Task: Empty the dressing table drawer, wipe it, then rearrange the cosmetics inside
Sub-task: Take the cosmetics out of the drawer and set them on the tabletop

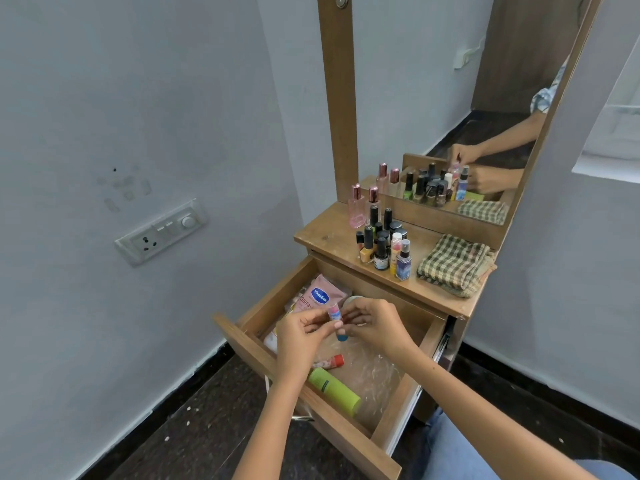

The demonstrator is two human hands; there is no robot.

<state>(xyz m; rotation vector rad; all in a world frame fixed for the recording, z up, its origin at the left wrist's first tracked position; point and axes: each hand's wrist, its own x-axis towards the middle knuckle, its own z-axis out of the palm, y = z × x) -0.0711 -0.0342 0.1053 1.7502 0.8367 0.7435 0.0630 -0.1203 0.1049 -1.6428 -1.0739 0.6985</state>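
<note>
Head view, drawer: the drawer point(249, 344) stands pulled out below the bench point(332, 237), with cosmetics inside it.
Head view, hands: the left hand point(301, 337) and the right hand point(375, 323) meet above the drawer, fingers of both pinched on a small pink-and-blue tube point(335, 314) held between them.
Head view, inside the drawer: a pink Vaseline pack point(323, 292) lies at the far left corner, a green tube point(334, 391) against the front wall, a red-capped tube point(330, 361) just beyond it, on a crinkled clear liner point(370, 372).
Head view, bench: a cluster of bottles point(382, 242) stands near the mirror point(450, 98); a folded checked cloth point(453, 265) lies to their right.
Step in hand: emptying, by my reading, since bottles are out and several items remain inside.
Next move: likely setting the small tube upright among the bottles, which calls for a free spot that tips nothing over, then lifting out the rest before the cloth is used.
</note>
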